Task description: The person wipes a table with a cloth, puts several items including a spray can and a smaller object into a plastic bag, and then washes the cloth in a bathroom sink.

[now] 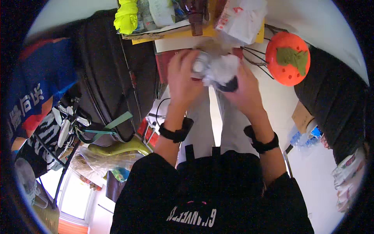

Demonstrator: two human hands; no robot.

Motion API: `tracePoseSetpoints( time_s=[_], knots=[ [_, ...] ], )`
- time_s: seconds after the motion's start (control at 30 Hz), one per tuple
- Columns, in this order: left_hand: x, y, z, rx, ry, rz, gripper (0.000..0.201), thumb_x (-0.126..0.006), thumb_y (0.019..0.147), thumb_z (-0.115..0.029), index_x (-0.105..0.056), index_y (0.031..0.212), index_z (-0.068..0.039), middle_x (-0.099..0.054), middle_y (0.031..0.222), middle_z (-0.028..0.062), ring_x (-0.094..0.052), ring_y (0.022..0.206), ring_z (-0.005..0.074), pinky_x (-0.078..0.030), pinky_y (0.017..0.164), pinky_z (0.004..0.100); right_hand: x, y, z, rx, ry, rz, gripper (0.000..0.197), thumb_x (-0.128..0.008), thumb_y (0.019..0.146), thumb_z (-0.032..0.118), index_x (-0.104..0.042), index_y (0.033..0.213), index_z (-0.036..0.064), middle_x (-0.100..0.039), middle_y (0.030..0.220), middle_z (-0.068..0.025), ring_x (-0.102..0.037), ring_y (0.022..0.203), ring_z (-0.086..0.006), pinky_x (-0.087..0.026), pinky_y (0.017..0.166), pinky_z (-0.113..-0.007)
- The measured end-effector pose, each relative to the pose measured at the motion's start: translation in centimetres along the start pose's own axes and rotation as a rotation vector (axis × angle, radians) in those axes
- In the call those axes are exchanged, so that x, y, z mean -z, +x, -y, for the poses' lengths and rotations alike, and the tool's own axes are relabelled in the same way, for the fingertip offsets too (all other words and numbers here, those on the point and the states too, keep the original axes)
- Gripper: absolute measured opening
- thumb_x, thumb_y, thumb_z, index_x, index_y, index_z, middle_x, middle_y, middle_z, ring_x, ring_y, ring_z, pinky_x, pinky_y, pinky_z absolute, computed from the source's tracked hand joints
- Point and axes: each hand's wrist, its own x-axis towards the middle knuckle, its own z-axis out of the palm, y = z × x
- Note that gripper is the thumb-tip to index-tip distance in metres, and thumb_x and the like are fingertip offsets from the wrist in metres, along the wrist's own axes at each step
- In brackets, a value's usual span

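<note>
Evidently both hands are busy with one white bundle (225,70), which sits near one o'clock from the middle of the view, between the palms and above the person's pale trousers (198,128). The left hand (182,78) closes on its nine o'clock side, fingers curled over towards a pale round piece (200,65); the right hand (249,91) grips it from about four o'clock, beside a dark piece (230,85). Motion blur hides the fingertips, so I cannot tell how hard either one presses, nor whether the pale and dark pieces are joined to the bundle. By its crumpled, shiny look, it is probably thin plastic or something similar: light, soft, quick to fold under pressure and rather slippery, with little to break in the white part. The pale round piece looks smoother and likely stiffer, so it should give the firmer hold; the loose white folds are better gathered between thumb and several fingers than pinched at one edge, where they could slide or tear. Beyond the hands, a brown bottle (196,17) stands towards twelve o'clock, a yellow bag (126,17) lies at eleven, and a white bag (245,21) at one. An orange stool (274,48) is at two o'clock, well apart from the bundle, with a green cloth (290,57) on it.
</note>
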Motion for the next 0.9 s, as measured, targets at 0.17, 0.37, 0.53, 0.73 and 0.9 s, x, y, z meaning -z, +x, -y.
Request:
tracePoseSetpoints(
  time_s=[0.17, 0.37, 0.53, 0.73, 0.9],
  knots=[
    [2.0, 0.7, 2.7, 0.056, 0.006, -0.135, 0.057, -0.072, 0.054, -0.008, -0.05, 0.106, -0.003, -0.052, 0.103, 0.0153, -0.05, 0.096, 0.0337, -0.042, 0.082, 0.0391, -2.4, 3.5, 2.3, 0.175, 0.001, 0.007, 0.068, -0.065, 0.063, 0.005, -0.037, 0.125, 0.0103, -0.044, 0.115, -0.0217, -0.047, 0.103, -0.0403, -0.041, 0.088, -0.043],
    [2.3, 1.6, 3.8, 0.198, 0.018, -0.073, 0.062, -0.071, 0.057, -0.008, -0.044, 0.113, -0.004, -0.049, 0.109, 0.0153, -0.045, 0.103, 0.0336, -0.035, 0.089, 0.0406, -4.0, 4.3, 2.8, 0.121, -0.071, -0.175, 0.074, -0.067, 0.062, 0.005, -0.034, 0.127, 0.0121, -0.041, 0.116, -0.0207, -0.048, 0.101, -0.0394, -0.047, 0.081, -0.04],
    [3.1, 1.5, 2.9, 0.124, 0.292, -0.054, 0.071, -0.072, 0.054, -0.011, -0.042, 0.118, -0.007, -0.043, 0.116, 0.0145, -0.035, 0.112, 0.033, -0.026, 0.094, 0.0438, -5.0, 3.8, 2.3, 0.074, -0.05, -0.231, 0.072, -0.07, 0.06, 0.003, -0.036, 0.123, 0.0045, -0.044, 0.112, -0.0192, -0.048, 0.099, -0.0378, -0.044, 0.081, -0.04],
    [3.1, 1.1, 2.3, 0.133, 0.232, -0.056, 0.077, -0.07, 0.052, -0.008, -0.038, 0.122, -0.007, -0.035, 0.123, 0.0173, -0.03, 0.114, 0.035, -0.024, 0.095, 0.0448, -5.2, 3.1, 1.0, -0.016, 0.0, -0.232, 0.073, -0.073, 0.06, 0.008, -0.035, 0.121, -0.0008, -0.046, 0.108, -0.0193, -0.049, 0.1, -0.0352, -0.043, 0.083, -0.039],
    [3.7, -1.6, 2.0, 0.029, 0.029, -0.337, 0.065, -0.058, 0.056, 0.003, -0.034, 0.116, 0.0, -0.029, 0.121, 0.0211, -0.031, 0.114, 0.034, -0.023, 0.098, 0.0422, -3.3, -0.1, -0.2, -0.055, 0.062, -0.227, 0.068, -0.073, 0.065, 0.013, -0.036, 0.12, -0.0019, -0.047, 0.108, -0.0187, -0.051, 0.098, -0.0313, -0.043, 0.084, -0.037]
  ],
)
